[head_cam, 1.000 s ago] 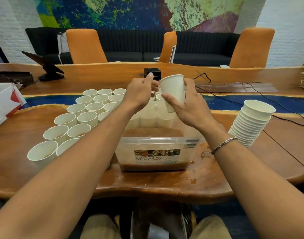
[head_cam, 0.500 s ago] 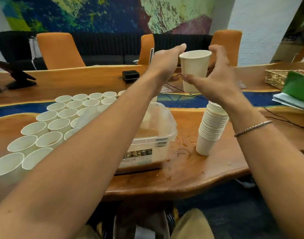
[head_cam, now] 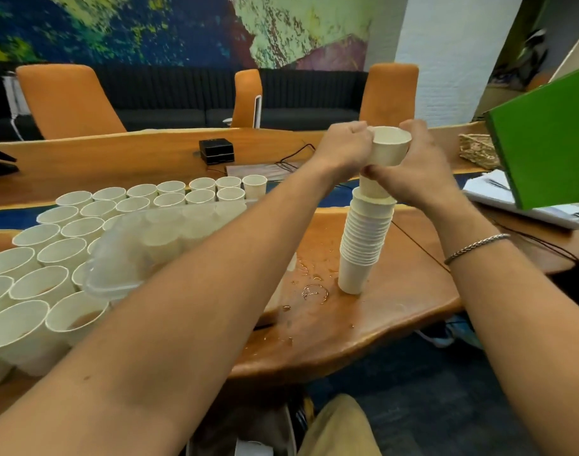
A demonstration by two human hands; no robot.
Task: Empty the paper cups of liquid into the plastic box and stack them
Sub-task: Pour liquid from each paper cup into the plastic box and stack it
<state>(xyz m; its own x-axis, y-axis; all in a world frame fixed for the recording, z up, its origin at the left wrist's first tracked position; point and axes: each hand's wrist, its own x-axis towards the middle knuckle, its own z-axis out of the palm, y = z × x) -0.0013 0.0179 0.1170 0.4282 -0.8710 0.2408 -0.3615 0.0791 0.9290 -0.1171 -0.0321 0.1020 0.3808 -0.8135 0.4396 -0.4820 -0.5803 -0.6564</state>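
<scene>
A white paper cup [head_cam: 389,147] is held upright just above a tall stack of empty cups [head_cam: 363,238] on the wooden table. My left hand [head_cam: 345,148] grips the cup's left side and my right hand [head_cam: 419,166] wraps its right side and bottom. The cup's base sits in the top of the stack. The clear plastic box [head_cam: 156,238] with brown liquid stands left of the stack, partly hidden by my left forearm. Several cups [head_cam: 67,251], some with brown liquid, stand in rows at the left.
Spilled drops and a wet ring [head_cam: 314,291] lie beside the stack. A green folder [head_cam: 544,139] on papers, a wicker basket [head_cam: 477,149] and black cables [head_cam: 419,245] are at the right. A black box [head_cam: 216,150] sits behind; orange chairs [head_cam: 64,100] stand beyond the table.
Both hands carried the cup from over the plastic box rightward and lowered it onto the top of the stack. The view swung to the right.
</scene>
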